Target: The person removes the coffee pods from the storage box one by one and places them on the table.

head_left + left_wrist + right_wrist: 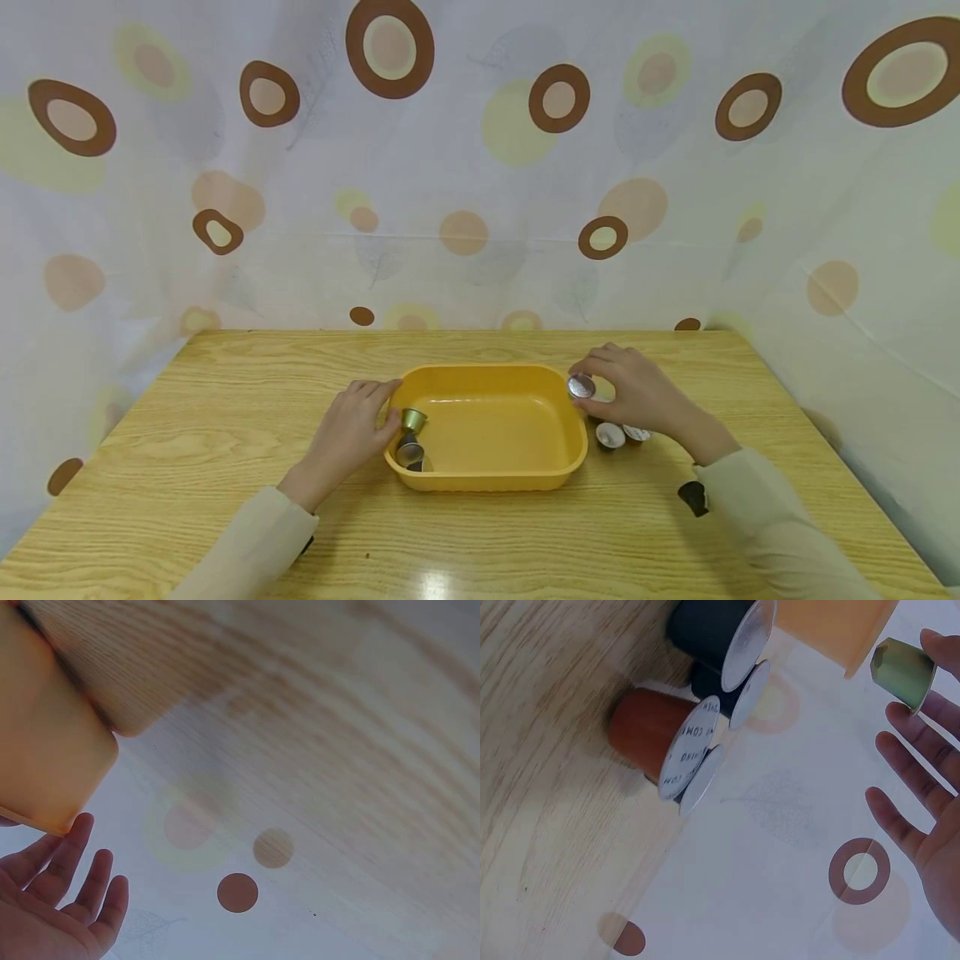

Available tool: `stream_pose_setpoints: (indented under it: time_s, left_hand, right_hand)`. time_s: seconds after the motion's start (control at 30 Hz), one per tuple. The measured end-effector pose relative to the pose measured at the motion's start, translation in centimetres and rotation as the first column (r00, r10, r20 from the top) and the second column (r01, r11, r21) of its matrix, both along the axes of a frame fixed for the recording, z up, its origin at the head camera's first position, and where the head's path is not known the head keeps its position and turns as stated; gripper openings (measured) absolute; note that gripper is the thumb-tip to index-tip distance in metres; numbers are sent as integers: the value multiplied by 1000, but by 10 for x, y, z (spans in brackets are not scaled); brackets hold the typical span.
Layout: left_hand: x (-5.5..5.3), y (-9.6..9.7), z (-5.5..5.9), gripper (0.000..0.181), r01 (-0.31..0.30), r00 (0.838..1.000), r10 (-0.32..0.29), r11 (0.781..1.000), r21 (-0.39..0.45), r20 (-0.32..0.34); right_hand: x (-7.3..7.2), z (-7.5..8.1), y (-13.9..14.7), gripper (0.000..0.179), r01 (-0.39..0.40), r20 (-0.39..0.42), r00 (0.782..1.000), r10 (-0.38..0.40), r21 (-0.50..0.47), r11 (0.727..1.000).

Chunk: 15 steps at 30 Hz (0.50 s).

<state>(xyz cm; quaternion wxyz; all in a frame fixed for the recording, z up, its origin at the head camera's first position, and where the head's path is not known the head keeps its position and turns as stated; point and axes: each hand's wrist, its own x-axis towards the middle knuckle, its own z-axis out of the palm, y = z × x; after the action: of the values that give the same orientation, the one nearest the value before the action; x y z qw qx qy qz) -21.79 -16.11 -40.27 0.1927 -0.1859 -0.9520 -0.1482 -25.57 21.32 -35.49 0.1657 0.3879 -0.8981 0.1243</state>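
Note:
A yellow plastic basin [487, 480] stands on the wooden table. My left hand [348, 427] holds its left rim, the thumb over the inner side; the left wrist view shows fingertips [84, 823] at the rim's corner. By the right rim, my right hand [636, 390] pinches a coffee capsule between thumb and forefinger. Its silver foil lid [581, 386] faces the head camera, while its green body [901, 673] shows in the right wrist view; the other fingers are spread. Inside the basin's left end lie a gold-green capsule [413, 420] and darker capsules [409, 452].
Several capsules are grouped right of the basin, among them a brown one [646, 733] with a printed white lid and a black one [705, 631]. A dark object [693, 498] lies near the right sleeve. A patterned cloth [465, 167] hangs behind the table.

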Motion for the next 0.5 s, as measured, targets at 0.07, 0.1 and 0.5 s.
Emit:
stream_pose_setpoints:
  time_s: [0.07,0.1,0.5]
  left_hand:
    - [0,0,0,39,-1,1000,1,1000,1,2]
    - [0,0,0,39,-1,1000,1,1000,3,3]
    - [1,1,1,39,-5,1000,4,1000,7,19]
  right_hand:
    - [-1,0,3,27,-6,-20,1000,6,-5,1000]
    - [-1,-1,5,26,-6,-25,1000,6,-6,1000]
    - [-2,-9,27,28,27,-36,999,-27,-4,1000]
